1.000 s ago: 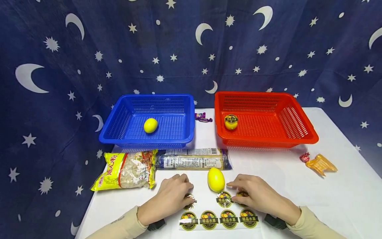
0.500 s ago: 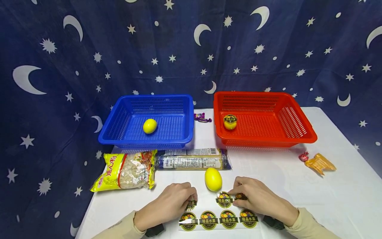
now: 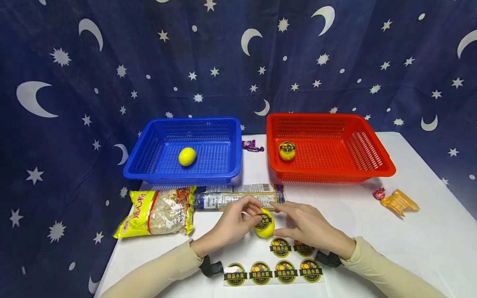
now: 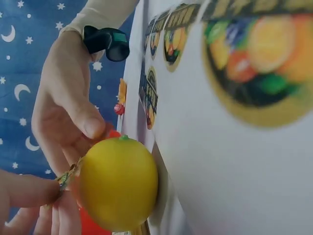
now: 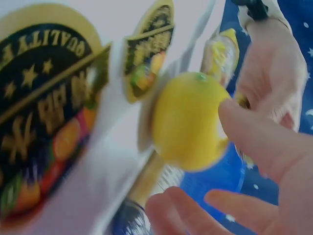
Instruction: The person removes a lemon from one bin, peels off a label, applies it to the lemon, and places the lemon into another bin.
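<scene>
A yellow lemon point(image 3: 265, 234) rests on the white tablecloth between my two hands. My left hand point(image 3: 234, 222) pinches a round black-and-gold fruit sticker point(image 3: 264, 222) by its edge, over the lemon's upper side. In the left wrist view, the sticker point(image 4: 67, 175) is seen edge-on against the lemon point(image 4: 120, 183); how much of it adheres I cannot tell. To the right, my right hand point(image 3: 311, 225) has its thumb and fingers spread around the lemon's side. The right wrist view shows its thumb point(image 5: 244, 129) close to the lemon point(image 5: 188, 122); contact is unclear.
A sheet of stickers point(image 3: 273, 273) lies in front. Behind stand a blue basket point(image 3: 201, 181) holding a lemon and a red basket point(image 3: 335, 178) holding a stickered one. A yellow food bag point(image 3: 156, 213), a long package point(image 3: 220, 202) and wrapped candies point(image 3: 400, 203) lie around.
My left hand has lifted a sticker off the sheet's left side and carried it up and right to the lemon. My right hand has moved from the sheet up beside the lemon, fingers spreading.
</scene>
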The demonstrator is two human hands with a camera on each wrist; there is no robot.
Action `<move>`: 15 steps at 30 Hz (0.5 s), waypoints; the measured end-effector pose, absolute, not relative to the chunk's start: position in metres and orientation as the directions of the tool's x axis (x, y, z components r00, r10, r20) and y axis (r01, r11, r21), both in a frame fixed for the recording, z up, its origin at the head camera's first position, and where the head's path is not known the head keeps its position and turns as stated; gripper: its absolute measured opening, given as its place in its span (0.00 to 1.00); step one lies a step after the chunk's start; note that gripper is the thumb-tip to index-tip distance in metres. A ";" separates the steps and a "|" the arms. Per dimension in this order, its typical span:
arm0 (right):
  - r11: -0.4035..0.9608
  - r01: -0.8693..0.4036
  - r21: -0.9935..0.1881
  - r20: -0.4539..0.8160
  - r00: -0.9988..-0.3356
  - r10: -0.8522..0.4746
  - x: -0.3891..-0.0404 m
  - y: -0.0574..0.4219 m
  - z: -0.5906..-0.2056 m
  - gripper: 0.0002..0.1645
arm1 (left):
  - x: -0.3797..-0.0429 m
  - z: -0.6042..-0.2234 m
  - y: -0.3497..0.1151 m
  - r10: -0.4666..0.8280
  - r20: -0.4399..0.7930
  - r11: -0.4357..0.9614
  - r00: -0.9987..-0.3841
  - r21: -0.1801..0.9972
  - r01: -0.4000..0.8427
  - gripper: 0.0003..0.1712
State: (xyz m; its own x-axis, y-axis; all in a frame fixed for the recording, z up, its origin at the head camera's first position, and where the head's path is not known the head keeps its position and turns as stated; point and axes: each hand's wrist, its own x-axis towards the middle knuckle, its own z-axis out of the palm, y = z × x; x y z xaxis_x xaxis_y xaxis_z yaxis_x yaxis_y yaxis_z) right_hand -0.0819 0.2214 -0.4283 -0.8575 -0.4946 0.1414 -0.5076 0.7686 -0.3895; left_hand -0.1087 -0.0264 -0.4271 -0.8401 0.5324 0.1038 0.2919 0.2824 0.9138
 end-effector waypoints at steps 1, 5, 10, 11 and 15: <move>0.762 -0.516 -0.391 0.142 -0.852 -0.503 -0.084 0.219 -0.430 0.42 | -0.111 -0.428 -0.023 0.528 0.099 0.285 -0.844 0.915 0.286 0.14; 0.739 -0.536 -0.409 0.150 -0.838 -0.524 -0.090 0.212 -0.435 0.40 | -0.116 -0.429 -0.016 0.509 0.116 0.320 -0.853 0.895 0.312 0.15; 0.731 -0.531 -0.428 0.170 -0.842 -0.512 -0.093 0.211 -0.437 0.39 | -0.117 -0.430 -0.016 0.497 0.168 0.369 -0.851 0.847 0.382 0.15; 0.731 -0.527 -0.434 0.170 -0.845 -0.508 -0.093 0.211 -0.438 0.39 | -0.116 -0.430 -0.016 0.497 0.176 0.381 -0.850 0.836 0.396 0.15; 0.737 -0.511 -0.443 0.158 -0.853 -0.497 -0.093 0.212 -0.438 0.39 | -0.115 -0.431 -0.017 0.500 0.212 0.440 -0.839 0.772 0.458 0.11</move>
State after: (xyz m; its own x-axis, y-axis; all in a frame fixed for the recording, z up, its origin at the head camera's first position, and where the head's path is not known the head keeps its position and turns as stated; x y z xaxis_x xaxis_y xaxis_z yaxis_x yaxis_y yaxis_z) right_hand -0.0928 0.2119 -0.4377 -0.8534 -0.4966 0.1583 -0.5109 0.7367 -0.4430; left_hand -0.1149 -0.0168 -0.4311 -0.8395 0.5002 0.2124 0.4578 0.4404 0.7723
